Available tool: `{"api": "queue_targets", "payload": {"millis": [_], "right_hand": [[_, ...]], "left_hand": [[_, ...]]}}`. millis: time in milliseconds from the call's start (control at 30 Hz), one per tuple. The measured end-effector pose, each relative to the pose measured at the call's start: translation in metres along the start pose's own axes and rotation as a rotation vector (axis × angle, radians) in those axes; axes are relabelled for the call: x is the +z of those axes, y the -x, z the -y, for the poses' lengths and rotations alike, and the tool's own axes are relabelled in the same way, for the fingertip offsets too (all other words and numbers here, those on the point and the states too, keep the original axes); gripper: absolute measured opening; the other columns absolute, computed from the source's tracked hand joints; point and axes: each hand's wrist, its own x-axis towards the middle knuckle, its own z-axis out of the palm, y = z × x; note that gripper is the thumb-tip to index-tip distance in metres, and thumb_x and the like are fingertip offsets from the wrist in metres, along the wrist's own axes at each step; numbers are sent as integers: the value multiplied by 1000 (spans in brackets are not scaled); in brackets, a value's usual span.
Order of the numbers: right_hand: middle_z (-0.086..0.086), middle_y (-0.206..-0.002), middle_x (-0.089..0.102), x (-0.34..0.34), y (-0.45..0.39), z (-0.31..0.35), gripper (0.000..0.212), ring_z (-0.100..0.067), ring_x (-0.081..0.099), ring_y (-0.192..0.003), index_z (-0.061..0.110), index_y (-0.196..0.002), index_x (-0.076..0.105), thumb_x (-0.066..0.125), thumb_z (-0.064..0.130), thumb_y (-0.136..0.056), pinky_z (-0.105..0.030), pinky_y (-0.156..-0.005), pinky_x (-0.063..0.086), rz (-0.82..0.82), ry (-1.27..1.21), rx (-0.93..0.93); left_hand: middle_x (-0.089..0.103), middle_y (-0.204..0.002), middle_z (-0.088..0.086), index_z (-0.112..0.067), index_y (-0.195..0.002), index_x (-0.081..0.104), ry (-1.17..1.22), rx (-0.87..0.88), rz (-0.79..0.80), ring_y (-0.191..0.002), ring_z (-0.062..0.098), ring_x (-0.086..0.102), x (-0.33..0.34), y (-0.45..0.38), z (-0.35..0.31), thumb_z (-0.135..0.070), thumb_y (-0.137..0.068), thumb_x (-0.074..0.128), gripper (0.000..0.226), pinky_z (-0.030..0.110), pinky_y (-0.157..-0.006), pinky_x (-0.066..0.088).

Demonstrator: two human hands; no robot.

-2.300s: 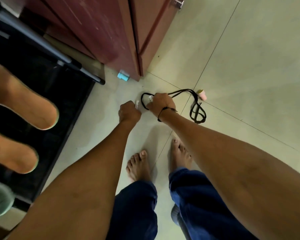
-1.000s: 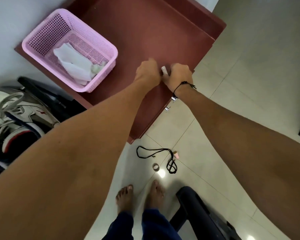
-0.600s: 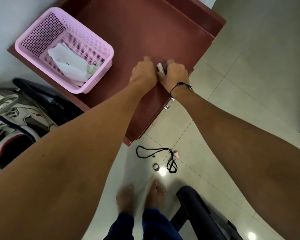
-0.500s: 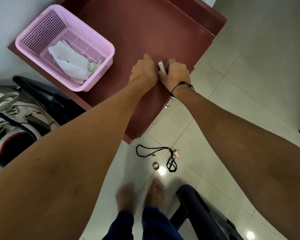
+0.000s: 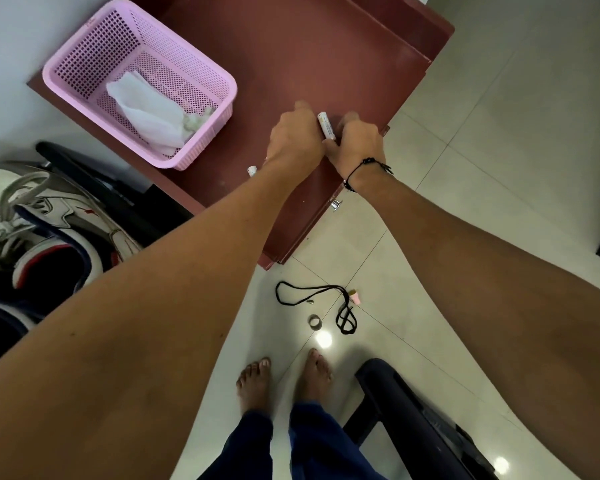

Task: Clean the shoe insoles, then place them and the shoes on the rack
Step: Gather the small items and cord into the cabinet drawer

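Hands point(image 5: 326, 142) together over cabinet point(image 5: 291, 57); gripping tube point(image 5: 325, 125)

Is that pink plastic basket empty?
Not empty: the pink plastic basket holds crumpled white cloth on its mesh floor.

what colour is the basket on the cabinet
Pink, a perforated plastic basket; it shows clearly in the head view.

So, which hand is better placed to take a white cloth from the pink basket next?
Probably the left hand: it is nearer the pink basket holding the white cloth. The right hand grips a small white tube and is farther.
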Motion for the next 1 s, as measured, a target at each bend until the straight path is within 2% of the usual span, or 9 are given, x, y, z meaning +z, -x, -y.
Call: {"api": "queue_targets", "payload": {"millis": [100,233,300,367,467,567,733,900,1000], "right_hand": [[-16,-104,63,-1,24,-6,30,-32,59,-94,4,-114,48,54,21,-89,-33,-70,44,-25,-21,-3],[-17,-98,64,11,73,-34,27,-32,60,-91,5,-112,51,50,17,-88,-32,-68,42,-40,-76,65],[-18,-98,65,23,101,-54,28,-34,59,-92,5,-114,51,49,16,-88,-34,-71,44,-6,-69,115],[-18,-103,64,39,128,-76,27,-34,58,-98,4,-112,52,49,17,-89,-33,-74,43,74,-43,176],[-20,-107,63,70,166,-113,25,-36,58,-100,2,-109,54,48,16,-90,-29,-70,40,189,-3,296],[-20,-111,61,98,192,-143,24,-36,58,-101,0,-111,54,44,12,-92,-29,-70,40,279,25,419],[-21,-116,58,155,209,-186,29,-36,56,-105,0,-116,52,40,12,-93,-29,-70,38,344,64,526],[-20,-115,58,227,205,-231,30,-35,56,-105,1,-119,50,40,11,-92,-33,-74,43,361,71,544],[-19,-114,57,268,193,-261,31,-35,55,-103,2,-121,46,41,14,-93,-32,-69,40,341,57,538]], "left_hand": [[53,-89,6,-2,-89,53,66,32,-7,-88,22,52,2,25,-1,-6,-89,46,8,24,-66,33],[63,-94,9,-10,-81,57,218,49,1,-83,18,55,24,75,9,-8,-86,48,11,17,-63,33],[65,-93,8,-9,-87,61,242,34,23,-81,18,56,48,108,20,-10,-88,48,13,21,-65,37],[66,-94,10,-2,-97,63,196,1,132,-80,19,56,78,143,38,-7,-89,46,19,24,-66,38],[67,-99,16,2,-98,63,144,-98,309,-93,28,61,125,185,74,-4,-88,48,19,28,-73,41],[67,-104,18,3,-99,63,113,-175,404,-101,30,60,160,201,105,-4,-89,47,20,29,-82,45],[64,-113,17,2,-108,62,32,-190,448,-110,30,57,220,194,148,-11,-93,46,25,33,-91,45],[64,-111,17,-1,-104,61,-18,-169,465,-107,31,58,299,175,189,-12,-90,51,20,30,-85,44],[59,-118,18,-1,-116,54,-53,-153,479,-109,31,56,349,167,209,-12,-90,56,28,30,-84,43]]}}
